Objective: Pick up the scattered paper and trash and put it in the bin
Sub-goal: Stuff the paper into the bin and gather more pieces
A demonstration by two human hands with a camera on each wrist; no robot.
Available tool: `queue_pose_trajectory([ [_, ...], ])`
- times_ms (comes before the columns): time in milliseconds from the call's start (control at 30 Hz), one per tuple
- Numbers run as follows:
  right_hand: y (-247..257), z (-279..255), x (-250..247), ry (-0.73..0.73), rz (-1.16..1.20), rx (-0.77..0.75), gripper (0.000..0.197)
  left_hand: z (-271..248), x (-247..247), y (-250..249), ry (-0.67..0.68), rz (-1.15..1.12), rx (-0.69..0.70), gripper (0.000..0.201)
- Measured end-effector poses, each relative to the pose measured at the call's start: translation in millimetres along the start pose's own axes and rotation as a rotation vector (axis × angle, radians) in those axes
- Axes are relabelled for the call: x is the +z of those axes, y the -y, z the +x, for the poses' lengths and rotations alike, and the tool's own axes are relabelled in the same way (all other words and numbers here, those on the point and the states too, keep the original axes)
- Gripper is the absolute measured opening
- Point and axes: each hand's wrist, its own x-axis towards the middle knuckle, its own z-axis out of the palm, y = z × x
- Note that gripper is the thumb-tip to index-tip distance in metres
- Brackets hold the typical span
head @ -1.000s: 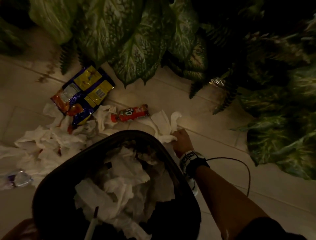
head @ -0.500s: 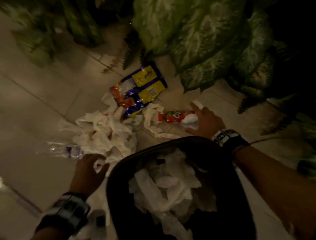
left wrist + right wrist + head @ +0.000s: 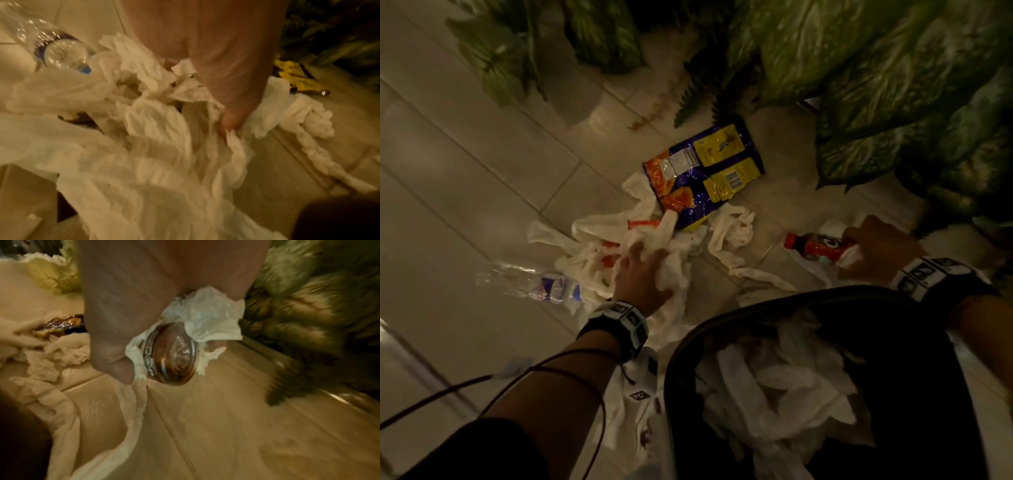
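Nearest the viewer stands a dark bin (image 3: 678, 377), its mouth open upward and already heaped with crumpled white paper (image 3: 774, 383). It stands on a pale tiled floor (image 3: 465, 171).

Just beyond the bin's left side, the left hand (image 3: 643, 274) reaches down into a loose pile of white tissue paper (image 3: 592, 236) spread on the floor. The left wrist view shows its fingers (image 3: 228, 120) curled into the folds, gathering a bunch of the paper — the tissue lies under and around the fingers, and trails back toward the bin. A clear plastic water bottle (image 3: 534, 282) lies on its side just left of the pile, touching its edge.

Beyond the bin's right rim, the right hand (image 3: 876, 245) grips a small red drink bottle (image 3: 815, 245) lying sideways, cap pointing left. The right wrist view shows the fingers (image 3: 111, 356) wrapped round the bottle's base end together with a wad of white tissue (image 3: 207, 318), all clamped in one hold; whether the bottle is lifted clear of the floor cannot be told.

Between the two hands lies another twisted strip of tissue (image 3: 732, 229). Farther off, a flattened purple, yellow and orange snack bag (image 3: 705, 171) rests on the tiles, its near edge overlapping the tissue pile. Farthest away, large green-and-white mottled plant leaves (image 3: 876, 68) overhang the floor.
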Motion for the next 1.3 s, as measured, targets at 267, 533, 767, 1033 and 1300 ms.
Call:
queue_pose_trajectory([
  [267, -128.8, -108.2, 0.4, -0.128, 0.199, 0.111, 0.076, -22.5, -32.3, -8.1, -0.191, -0.237, 0.154, 0.015],
  [533, -16.6, -327.8, -102.7, -0.259, 0.776, 0.099, 0.045, -122.8, -182.1, -48.2, -0.423, -0.334, 0.290, 0.014],
  [767, 92.5, -350.5, -34.2, -0.044, 1.064, 0.143, 0.044, -243.5, -265.1, -92.6, -0.438, -0.381, 0.355, 0.017],
  [1033, 127.7, -288.5, 34.3, -0.002, 0.849, 0.066, 0.095, -318.0, -277.6, -130.0, -0.389, -0.533, 0.359, 0.017],
  [1300, 66.3, -360.2, -8.1, -0.260, 0.905, 0.246, 0.028, -274.1, -158.6, -182.6, 0.011, -0.544, 0.420, 0.026],
])
